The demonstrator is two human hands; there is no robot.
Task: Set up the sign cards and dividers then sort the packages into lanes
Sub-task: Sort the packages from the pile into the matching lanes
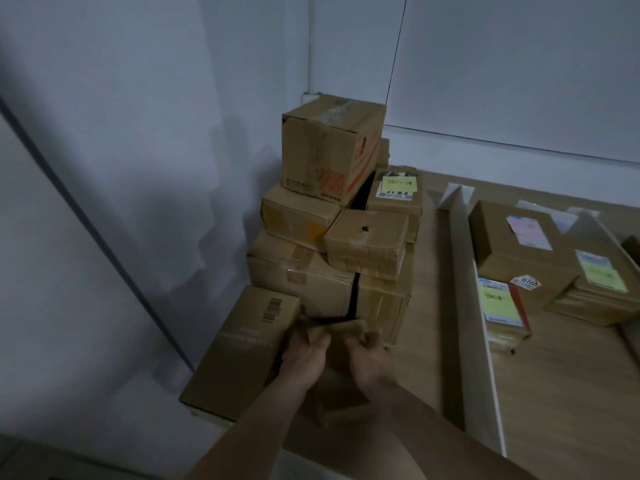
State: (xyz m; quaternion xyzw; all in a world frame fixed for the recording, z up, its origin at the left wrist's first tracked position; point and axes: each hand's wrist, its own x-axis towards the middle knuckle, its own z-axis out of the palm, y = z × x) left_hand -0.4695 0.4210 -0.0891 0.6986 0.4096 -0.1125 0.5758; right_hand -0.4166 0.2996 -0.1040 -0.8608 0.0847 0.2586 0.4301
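Both my hands grip a small brown cardboard package at the near foot of a stack of cardboard boxes in the table's left corner. My left hand holds its left end and my right hand its right end, fingers curled over the top edge. A long flat box with a barcode lies just left of my hands. A white divider runs along the table to the right. Beyond it, in a lane, lie packages with green and pink labels.
The wooden table meets white walls at the left and back. A second white divider and a folded white sign card stand at the right and far end. The tallest box tops the stack.
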